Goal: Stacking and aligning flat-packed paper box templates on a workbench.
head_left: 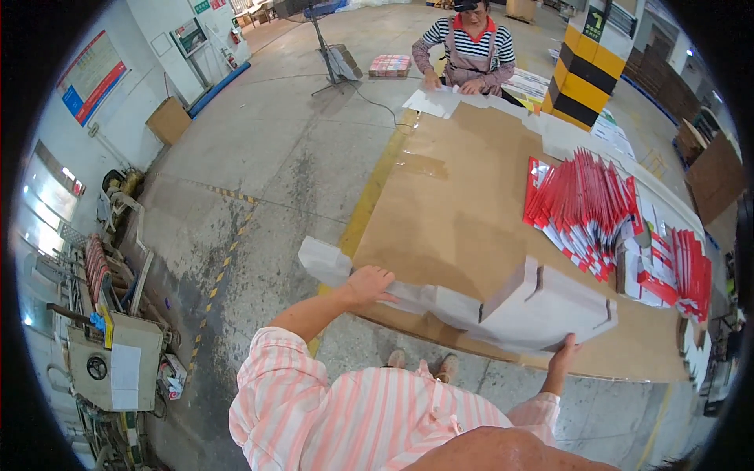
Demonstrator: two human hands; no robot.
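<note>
Both hands are seen reaching from the near edge toward a long white folded cardboard blank (503,302) that lies across the near edge of a large table (448,196) covered in brown cardboard. By the left hand (369,284), the blank's left part is pressed from above, the fingers curled over its top face; a loose white flap sticks out past the table edge to the left of that hand. By the right hand (564,351), the blank's near right corner is gripped, the thumb on the near edge and the fingers hidden under the board. At its right end the blank is raised into a box-like form with slits showing along the fold. Pink and white striped sleeves (314,392) are worn on both forearms.

On the table to the right, well apart from the blank, a fanned stack of red and white flat cartons (585,208) is spread, and a 2nd such stack (671,271) lies further right. At the far end of the table, a person in a striped top (470,47) is handling white sheets (432,100). Beside the table a yellow line is painted on the grey concrete floor (275,173). At the near left stands a machine (110,353).
</note>
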